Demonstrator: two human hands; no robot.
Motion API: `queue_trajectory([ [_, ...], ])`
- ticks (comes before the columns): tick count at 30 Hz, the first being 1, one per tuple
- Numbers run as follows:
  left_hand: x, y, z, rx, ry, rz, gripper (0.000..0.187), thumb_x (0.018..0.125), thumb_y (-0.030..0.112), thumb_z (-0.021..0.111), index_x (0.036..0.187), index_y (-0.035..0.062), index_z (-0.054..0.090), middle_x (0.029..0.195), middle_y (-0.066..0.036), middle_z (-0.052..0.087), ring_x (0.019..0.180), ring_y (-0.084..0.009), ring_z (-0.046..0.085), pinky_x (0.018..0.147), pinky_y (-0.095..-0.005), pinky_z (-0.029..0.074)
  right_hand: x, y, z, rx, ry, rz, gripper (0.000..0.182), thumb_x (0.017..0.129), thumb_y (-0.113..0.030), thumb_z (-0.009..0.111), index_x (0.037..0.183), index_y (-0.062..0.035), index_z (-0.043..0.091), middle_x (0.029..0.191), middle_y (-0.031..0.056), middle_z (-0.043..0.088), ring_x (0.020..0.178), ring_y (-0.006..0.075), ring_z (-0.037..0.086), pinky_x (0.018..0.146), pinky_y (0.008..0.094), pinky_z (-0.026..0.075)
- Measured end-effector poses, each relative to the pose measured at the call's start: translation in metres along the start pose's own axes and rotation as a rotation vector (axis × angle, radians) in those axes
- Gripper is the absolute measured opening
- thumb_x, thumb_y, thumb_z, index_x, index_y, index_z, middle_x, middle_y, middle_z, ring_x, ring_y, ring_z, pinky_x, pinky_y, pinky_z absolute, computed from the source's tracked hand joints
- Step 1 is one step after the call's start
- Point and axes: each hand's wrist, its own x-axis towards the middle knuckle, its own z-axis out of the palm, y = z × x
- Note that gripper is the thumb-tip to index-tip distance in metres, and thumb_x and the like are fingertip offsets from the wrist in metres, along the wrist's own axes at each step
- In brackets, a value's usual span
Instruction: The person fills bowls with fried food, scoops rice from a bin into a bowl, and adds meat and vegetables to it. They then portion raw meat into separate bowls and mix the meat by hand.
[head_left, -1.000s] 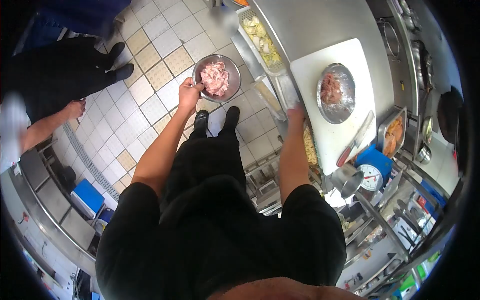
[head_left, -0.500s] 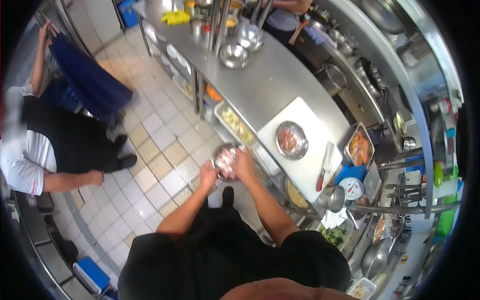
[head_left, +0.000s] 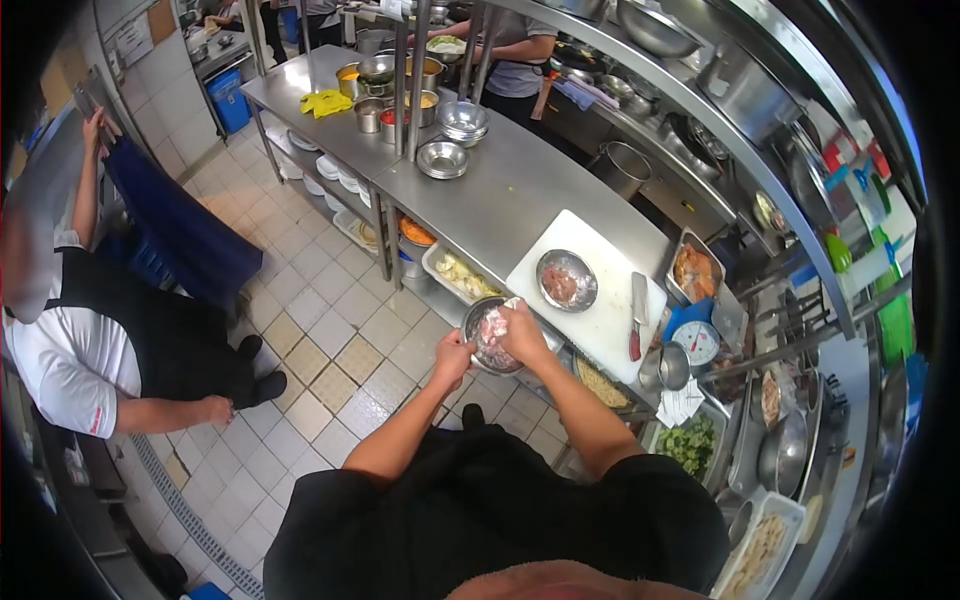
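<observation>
My left hand (head_left: pixel 452 360) is closed on the near left rim of a metal bowl (head_left: pixel 474 318), held off the counter beside its edge. Pale pink raw meat pieces (head_left: pixel 492 327) lie in this bowl. My right hand (head_left: pixel 522 335) reaches in from the right, its fingers curled around some of the meat; its fingertips are partly hidden. On the white cutting board (head_left: pixel 540 240) stands a second metal bowl (head_left: pixel 585 283) with reddish raw meat (head_left: pixel 560 287). To its right lies a cleaver (head_left: pixel 639 300) with a red handle.
A tray of orange meat (head_left: pixel 694 272), a dial scale (head_left: pixel 697 343) and a metal pot (head_left: pixel 664 370) are right of the board. Stacked bowls (head_left: pixel 442 160) stand farther back on the steel counter (head_left: pixel 480 205). At left, a person (head_left: pixel 150 340) in a black apron holds dark blue cloth (head_left: pixel 180 215).
The view has tilted upward. The held bowl has come closer to the counter and cutting board. My right hand has shifted from the bowl's right side farther in over the meat.
</observation>
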Motion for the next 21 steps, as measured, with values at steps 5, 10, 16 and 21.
queue_trajectory([
  [5,-0.018,0.023,0.026,-0.023,-0.063,-0.038,0.009,0.075,0.000,0.060,0.082,0.0051,0.059,0.071,-0.003,0.060,0.054,-0.0122,0.057,0.042,-0.0274,0.050,-0.032,0.002,0.004,0.051,0.011,0.014,0.055,0.069,-0.018,0.074,0.119,-0.0016,0.059,0.112,0.0265,0.050,0.105,0.0417,0.052,0.092,0.0418,0.044],
  [10,-0.022,0.005,0.035,0.032,-0.131,-0.078,0.007,0.074,-0.001,0.058,0.076,0.0057,0.058,0.066,-0.004,0.059,0.050,-0.0128,0.057,0.040,-0.0298,0.050,-0.052,0.012,0.020,0.057,0.039,0.071,0.050,0.069,-0.021,0.075,0.114,-0.0054,0.062,0.100,0.0267,0.058,0.098,0.0425,0.057,0.086,0.0446,0.047],
  [16,-0.025,0.005,0.045,-0.050,-0.166,-0.143,0.008,0.075,-0.001,0.058,0.078,0.0061,0.057,0.069,-0.003,0.059,0.049,-0.0114,0.056,0.040,-0.0288,0.053,-0.051,0.004,-0.031,-0.154,0.071,0.168,0.028,0.065,-0.009,0.070,0.094,-0.0057,0.068,0.095,0.0248,0.060,0.096,0.0386,0.060,0.078,0.0464,0.048],
  [21,-0.019,0.012,0.050,-0.041,-0.161,-0.099,0.006,0.075,0.001,0.057,0.077,0.0059,0.057,0.068,-0.003,0.057,0.049,-0.0114,0.056,0.040,-0.0272,0.050,-0.054,0.024,-0.019,-0.001,-0.062,0.064,0.047,0.066,-0.024,0.076,0.109,-0.0070,0.065,0.114,0.0224,0.058,0.103,0.0398,0.057,0.088,0.0432,0.047],
])
